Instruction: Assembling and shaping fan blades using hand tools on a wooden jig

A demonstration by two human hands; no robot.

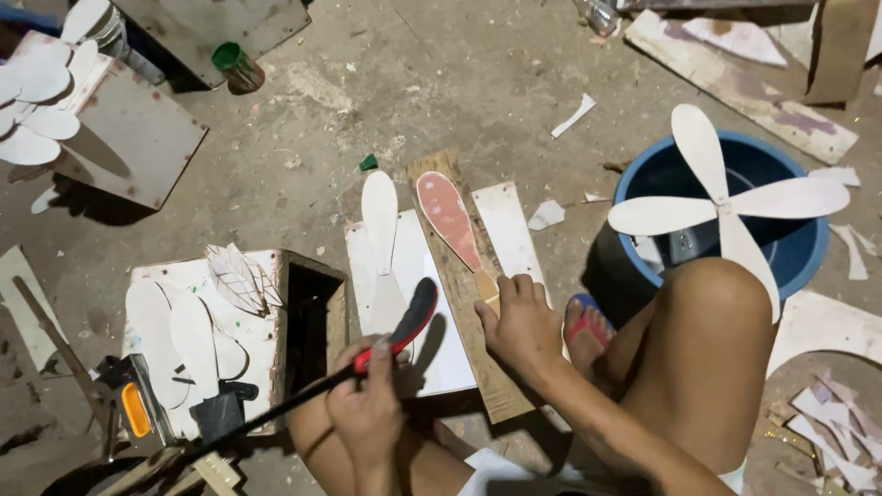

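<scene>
My right hand (519,323) presses down the narrow stem end of a pink-painted petal-shaped cutout (448,219) that lies on a bare wooden plank (478,367). My left hand (367,409) grips a long black tool (276,411) at its red-and-black handle (412,319), which points up and right over a white board (441,354). A plain white petal cutout (379,216) lies on that board, just left of the pink one.
A blue bucket (808,248) at the right carries a white four-blade cutout (726,202); my bent knee (726,340) is in front of it. At the left, a wooden box (312,312) holds white petals, beside an orange knife (136,409). Scraps litter the floor.
</scene>
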